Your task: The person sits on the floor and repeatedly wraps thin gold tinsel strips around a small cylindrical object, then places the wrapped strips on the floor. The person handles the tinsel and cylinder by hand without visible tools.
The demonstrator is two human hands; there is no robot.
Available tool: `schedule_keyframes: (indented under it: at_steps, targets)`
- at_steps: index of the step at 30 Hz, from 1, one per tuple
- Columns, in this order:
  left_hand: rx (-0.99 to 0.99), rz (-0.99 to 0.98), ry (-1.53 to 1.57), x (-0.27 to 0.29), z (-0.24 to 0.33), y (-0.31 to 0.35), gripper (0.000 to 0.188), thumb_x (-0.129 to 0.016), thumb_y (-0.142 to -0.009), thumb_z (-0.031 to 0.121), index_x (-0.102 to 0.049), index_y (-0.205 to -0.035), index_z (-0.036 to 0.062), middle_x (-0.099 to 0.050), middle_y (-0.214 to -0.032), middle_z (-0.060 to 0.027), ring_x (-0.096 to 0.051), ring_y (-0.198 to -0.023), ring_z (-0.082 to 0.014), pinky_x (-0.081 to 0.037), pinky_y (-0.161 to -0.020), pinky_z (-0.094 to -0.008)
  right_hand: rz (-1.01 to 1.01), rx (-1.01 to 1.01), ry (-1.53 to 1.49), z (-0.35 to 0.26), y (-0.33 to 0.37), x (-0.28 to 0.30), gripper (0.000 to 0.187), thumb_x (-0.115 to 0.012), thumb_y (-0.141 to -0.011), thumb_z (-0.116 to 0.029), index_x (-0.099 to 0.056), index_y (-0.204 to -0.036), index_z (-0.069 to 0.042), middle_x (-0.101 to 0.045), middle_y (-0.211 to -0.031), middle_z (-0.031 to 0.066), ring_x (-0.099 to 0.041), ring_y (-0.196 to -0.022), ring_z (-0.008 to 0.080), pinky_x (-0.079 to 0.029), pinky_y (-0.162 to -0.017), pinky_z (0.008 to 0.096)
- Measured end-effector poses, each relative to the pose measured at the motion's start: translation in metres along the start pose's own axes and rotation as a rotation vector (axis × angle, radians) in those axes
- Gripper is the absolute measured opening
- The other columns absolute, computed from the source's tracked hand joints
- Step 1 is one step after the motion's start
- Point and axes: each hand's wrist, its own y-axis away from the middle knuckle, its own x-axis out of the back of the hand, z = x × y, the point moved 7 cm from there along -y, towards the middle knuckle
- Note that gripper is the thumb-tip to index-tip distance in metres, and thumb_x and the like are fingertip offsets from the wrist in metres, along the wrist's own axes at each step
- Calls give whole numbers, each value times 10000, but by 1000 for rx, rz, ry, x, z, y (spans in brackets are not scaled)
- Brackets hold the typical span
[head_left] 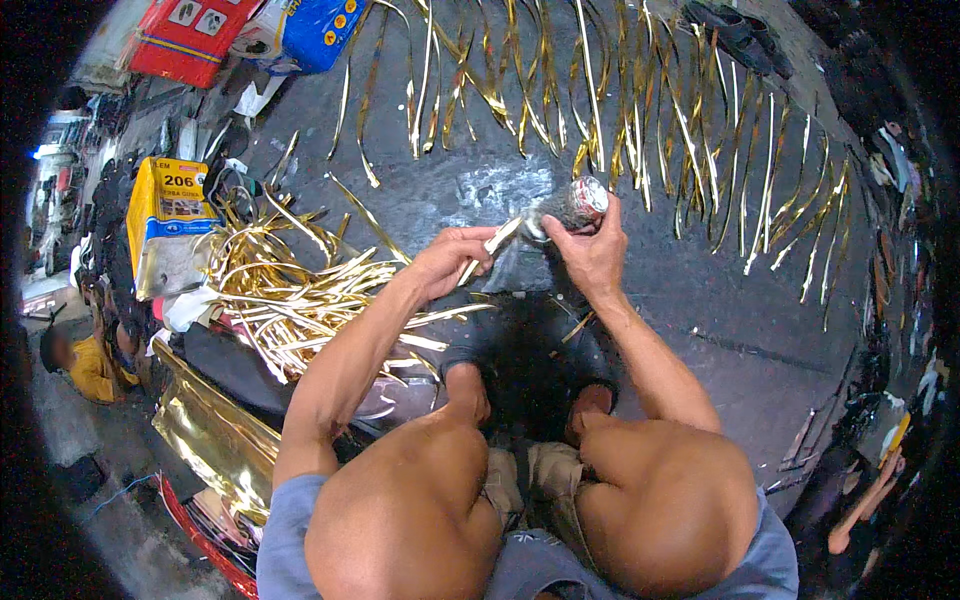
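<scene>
Between the fingers of my left hand (450,262), closed in a pinch, is the end of a narrow shiny gold strip (499,240). My right hand (596,255) is wrapped round a small can (588,197) with a silver and red end and a rough dark grey side. The can is tilted, and its lower end lies close to the tip of the strip; whether they touch I cannot tell. Left of my left forearm lies a tangled pile of gold strips (310,310). Beyond my hands, many separate gold strips (640,110) are laid out in a curved row on the dark work surface (400,200).
A yellow and blue container (172,205) stands left of the pile. Red (190,40) and blue (312,35) boxes are at the far left. A gold sheet (218,425) lies by my left knee, dark sandals (738,35) at the far right. A person in yellow (95,370) is at the left.
</scene>
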Motion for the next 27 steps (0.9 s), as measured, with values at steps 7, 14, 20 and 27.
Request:
schedule_keyframes:
  at_steps: [7,14,20,27]
  targets:
    - [-243,153,-778,-29,46,-27,356,-749,-764,-5,-705,-1115,-49,-753,-777,-82,-672,-615,-119,-528,-585,-280,154,36,-18,32,-21,68,561,-908,-795,-209,-579,-1205,-13,-714,-986,75,-668,-828,133,-551,-719,294]
    - [-251,259,-915,-12,38,-67,384,-784,-742,37,-688,-1113,24,-729,-745,-55,-665,-609,-137,-537,-578,-323,-183,110,142,4,-14,5,679,-897,-786,-236,-523,-1316,-33,-738,-1008,121,-724,-854,193,-595,-707,333]
    - [-543,256,-1100,-43,49,-48,612,-775,-691,87,-651,-1289,73,-736,-1050,-105,-704,-1059,-268,-534,-961,-401,-151,533,346,-3,5,-15,746,-876,-791,-245,-480,-1388,-35,-693,-1162,236,-700,-1045,427,-581,-855,464]
    - [-775,94,-982,-76,44,-20,707,-833,-724,93,-556,-1372,45,-644,-1274,-177,-618,-1231,-352,-491,-1052,-414,-281,139,65,35,6,-14,587,-766,-814,-38,-519,-1347,-54,-675,-1172,177,-693,-1030,288,-562,-891,390]
